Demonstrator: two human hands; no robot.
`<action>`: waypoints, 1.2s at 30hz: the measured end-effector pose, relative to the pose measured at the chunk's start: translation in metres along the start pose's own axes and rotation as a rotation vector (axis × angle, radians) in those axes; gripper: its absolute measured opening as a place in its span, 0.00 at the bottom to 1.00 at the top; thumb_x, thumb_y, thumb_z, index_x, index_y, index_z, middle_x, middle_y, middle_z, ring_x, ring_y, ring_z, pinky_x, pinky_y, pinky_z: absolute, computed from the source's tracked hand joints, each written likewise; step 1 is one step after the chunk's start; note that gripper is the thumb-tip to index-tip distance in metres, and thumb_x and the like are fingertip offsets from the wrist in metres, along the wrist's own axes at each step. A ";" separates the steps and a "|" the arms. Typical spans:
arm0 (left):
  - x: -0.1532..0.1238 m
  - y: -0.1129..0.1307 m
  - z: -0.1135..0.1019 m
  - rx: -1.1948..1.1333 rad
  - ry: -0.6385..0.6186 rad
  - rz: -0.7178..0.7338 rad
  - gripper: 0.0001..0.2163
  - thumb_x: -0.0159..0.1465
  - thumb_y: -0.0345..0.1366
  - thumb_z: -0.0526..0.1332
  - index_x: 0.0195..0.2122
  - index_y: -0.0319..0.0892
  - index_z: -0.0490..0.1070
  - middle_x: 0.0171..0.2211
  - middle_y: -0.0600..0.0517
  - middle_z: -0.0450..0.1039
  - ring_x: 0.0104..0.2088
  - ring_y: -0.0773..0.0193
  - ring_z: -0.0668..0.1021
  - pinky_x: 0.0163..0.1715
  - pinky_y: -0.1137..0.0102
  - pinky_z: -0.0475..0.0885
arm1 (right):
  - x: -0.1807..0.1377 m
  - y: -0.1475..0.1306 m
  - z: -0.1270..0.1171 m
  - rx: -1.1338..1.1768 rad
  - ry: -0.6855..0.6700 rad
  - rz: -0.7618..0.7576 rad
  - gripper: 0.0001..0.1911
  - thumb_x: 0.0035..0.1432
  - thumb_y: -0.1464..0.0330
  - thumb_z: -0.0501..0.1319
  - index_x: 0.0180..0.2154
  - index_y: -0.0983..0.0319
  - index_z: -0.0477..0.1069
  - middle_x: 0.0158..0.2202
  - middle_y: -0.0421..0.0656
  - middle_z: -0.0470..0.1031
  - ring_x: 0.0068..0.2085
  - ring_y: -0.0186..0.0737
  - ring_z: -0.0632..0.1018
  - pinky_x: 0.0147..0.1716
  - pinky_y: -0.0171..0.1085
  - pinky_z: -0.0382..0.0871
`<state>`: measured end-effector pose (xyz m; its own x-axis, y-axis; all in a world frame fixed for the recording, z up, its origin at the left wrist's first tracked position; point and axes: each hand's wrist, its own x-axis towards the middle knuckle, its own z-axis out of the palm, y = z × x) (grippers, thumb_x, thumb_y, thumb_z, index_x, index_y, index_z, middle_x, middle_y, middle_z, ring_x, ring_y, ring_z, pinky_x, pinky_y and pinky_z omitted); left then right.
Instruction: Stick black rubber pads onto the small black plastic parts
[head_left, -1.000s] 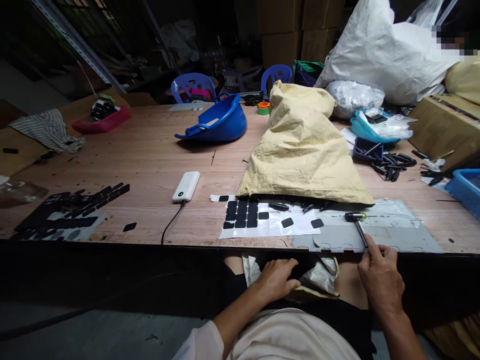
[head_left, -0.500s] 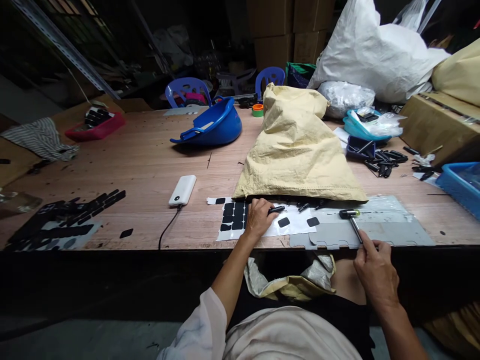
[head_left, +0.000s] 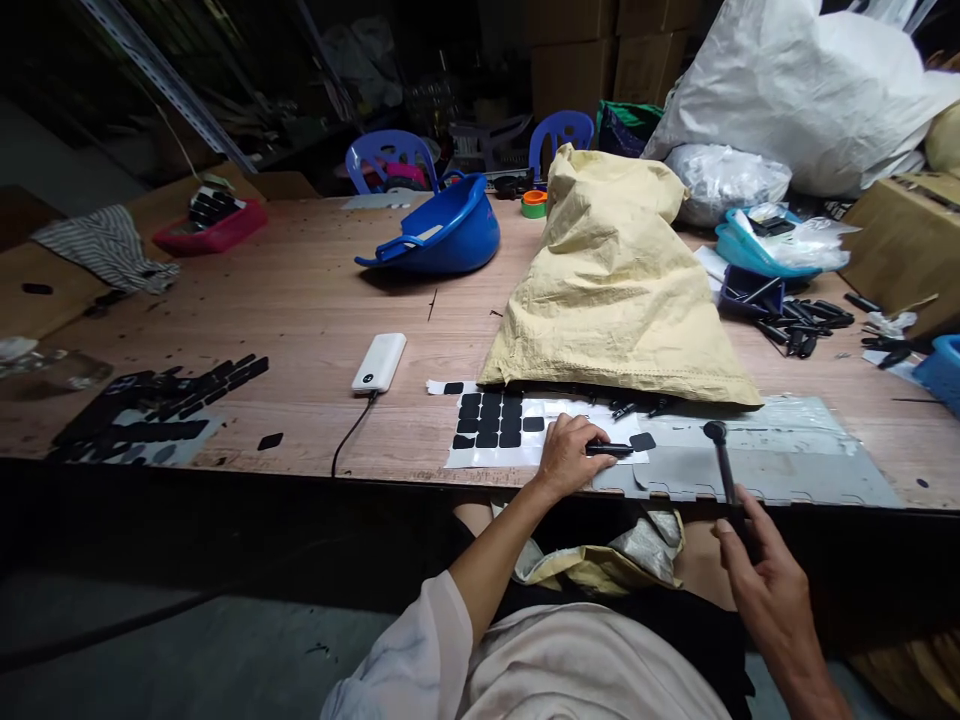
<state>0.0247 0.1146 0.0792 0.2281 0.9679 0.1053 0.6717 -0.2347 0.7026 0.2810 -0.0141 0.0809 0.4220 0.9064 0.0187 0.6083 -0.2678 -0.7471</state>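
Observation:
My left hand (head_left: 568,456) rests on the table's near edge, fingers closed on a thin black pen-shaped part (head_left: 609,450) that lies over a white sheet (head_left: 556,409) bearing several black rounded pads (head_left: 492,424). One loose black pad (head_left: 643,441) lies just right of the part. My right hand (head_left: 759,570) grips the handle of a small mallet (head_left: 720,455), whose black head is raised just above a grey flat sheet (head_left: 757,470).
A yellow woven sack (head_left: 616,290) lies behind the sheet. A white power bank (head_left: 379,363) with a cable sits to the left, black strips (head_left: 157,405) farther left. A blue basin (head_left: 442,240), a teal tray (head_left: 765,250) and loose black parts (head_left: 799,325) stand behind.
My left hand came up from my lap, took the black part near the sack and drew it right toward the grey sheet. My right hand tilted the mallet's head up.

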 end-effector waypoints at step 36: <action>-0.002 -0.002 -0.001 0.061 -0.030 0.043 0.07 0.63 0.39 0.73 0.42 0.50 0.84 0.40 0.51 0.79 0.47 0.54 0.73 0.52 0.58 0.68 | -0.026 -0.017 0.028 0.013 -0.049 -0.385 0.29 0.70 0.60 0.57 0.70 0.56 0.66 0.64 0.48 0.76 0.61 0.47 0.79 0.60 0.45 0.76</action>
<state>0.0228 0.1136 0.0782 0.2775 0.9541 0.1127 0.7024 -0.2815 0.6537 0.2408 -0.0240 0.0747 0.1314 0.9545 0.2676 0.7074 0.0988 -0.6999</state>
